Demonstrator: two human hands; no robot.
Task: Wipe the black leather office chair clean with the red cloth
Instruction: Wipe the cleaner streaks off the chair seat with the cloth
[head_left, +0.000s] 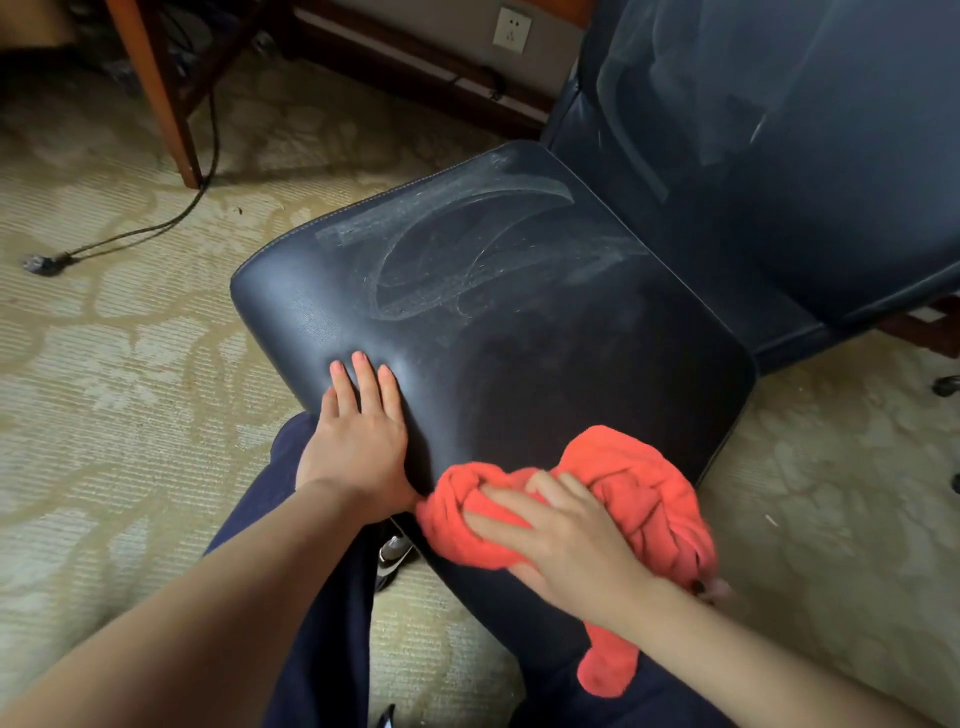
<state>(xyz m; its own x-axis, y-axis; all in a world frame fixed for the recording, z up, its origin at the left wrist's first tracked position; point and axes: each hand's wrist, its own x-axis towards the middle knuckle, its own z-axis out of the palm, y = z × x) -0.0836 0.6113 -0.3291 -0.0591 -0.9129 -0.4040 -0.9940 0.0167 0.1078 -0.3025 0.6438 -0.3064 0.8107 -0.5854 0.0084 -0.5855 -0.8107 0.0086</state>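
Beyond my flat left hand (358, 431) bracing the seat (545, 332), my spread right hand (561, 530) should press the red cloth (639, 483) through the dusty streaks (467, 234).

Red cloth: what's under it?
The near edge of the black leather seat; the red cloth lies bunched on it under the right hand, one tail hanging off. The leather beneath is covered, so dust there can't be seen.

The middle and far part of the seat (519, 322) is lying open. The backrest (779, 156) is rising behind it, closing that side. The left hand (358, 436) and the cloth (639, 488) are taking up the near edge.
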